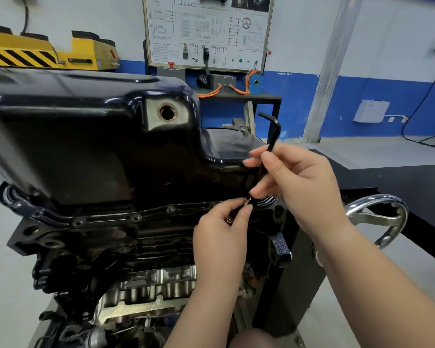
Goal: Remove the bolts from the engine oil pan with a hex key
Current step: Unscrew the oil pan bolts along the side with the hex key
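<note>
The right hand (295, 187) has its fingers curled round the long shank of the black hex key (274, 133), thumb and fingertips pinching it partway down. The key's short arm bends off to the left at the top. The shank slants down and left towards the flange, and its lower end is hidden behind the fingers.

Just below, the left hand (221, 234) reaches up from the near side and pinches a small silvery bolt (247, 200) between thumb and forefinger, close under the right hand's fingertips. Whether the key's tip sits in the bolt's head cannot be told. A small bright piece (228, 220) shows in the curl of the left fingers, too small to make out.

Both hands work at the right end of the near flange of the oil pan (86, 146), a glossy black pan that fills the left and middle of the view. An open drain hole (167, 112) faces the camera. Along the flange to the left, several seated bolts (170, 209) stand in a row.

Under the pan is the dark engine block (86, 247). To the right of it stand a chrome handwheel (397, 222) and a black table (412, 182). Far off, a display board (206, 31) stands against the wall, with a yellow machine (23, 52) at far left.
</note>
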The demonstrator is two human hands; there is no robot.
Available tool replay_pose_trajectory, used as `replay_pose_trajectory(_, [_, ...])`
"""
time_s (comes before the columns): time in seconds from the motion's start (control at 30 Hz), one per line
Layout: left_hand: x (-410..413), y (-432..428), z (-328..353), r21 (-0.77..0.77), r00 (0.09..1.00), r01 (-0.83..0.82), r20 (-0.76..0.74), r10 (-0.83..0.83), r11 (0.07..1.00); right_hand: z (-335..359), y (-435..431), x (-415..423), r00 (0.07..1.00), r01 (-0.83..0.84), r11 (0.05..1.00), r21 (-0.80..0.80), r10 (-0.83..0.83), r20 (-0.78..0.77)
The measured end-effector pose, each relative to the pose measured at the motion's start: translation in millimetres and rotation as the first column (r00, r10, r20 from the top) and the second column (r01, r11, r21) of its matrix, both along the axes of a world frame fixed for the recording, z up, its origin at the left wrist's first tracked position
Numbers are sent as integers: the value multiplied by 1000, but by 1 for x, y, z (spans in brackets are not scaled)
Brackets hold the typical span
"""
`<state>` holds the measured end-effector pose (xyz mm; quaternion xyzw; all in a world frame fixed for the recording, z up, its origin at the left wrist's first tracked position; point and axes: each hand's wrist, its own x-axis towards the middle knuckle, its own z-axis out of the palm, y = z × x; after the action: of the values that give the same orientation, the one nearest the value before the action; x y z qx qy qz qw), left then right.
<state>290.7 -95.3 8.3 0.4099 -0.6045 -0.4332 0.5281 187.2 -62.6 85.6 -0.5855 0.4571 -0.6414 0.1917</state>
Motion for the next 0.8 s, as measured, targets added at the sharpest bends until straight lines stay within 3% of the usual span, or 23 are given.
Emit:
replay_pose_trajectory(0.3, [-1, -1, -3, -6, 999, -14, 33, 15, 1000, 1, -7, -3, 998, 27, 1000, 14, -28, 61])
replay_pose_trajectory(0.53, [-1, 1, -3, -7, 999, -12, 38, 13, 1000, 4, 1, -2, 994, -101, 995, 14, 102, -32])
replay_pose_trajectory(0.8, [-2, -1, -5, 6, 999, -18, 28, 17, 1000, 9, -1, -1, 997, -80, 997, 6, 80, -11])
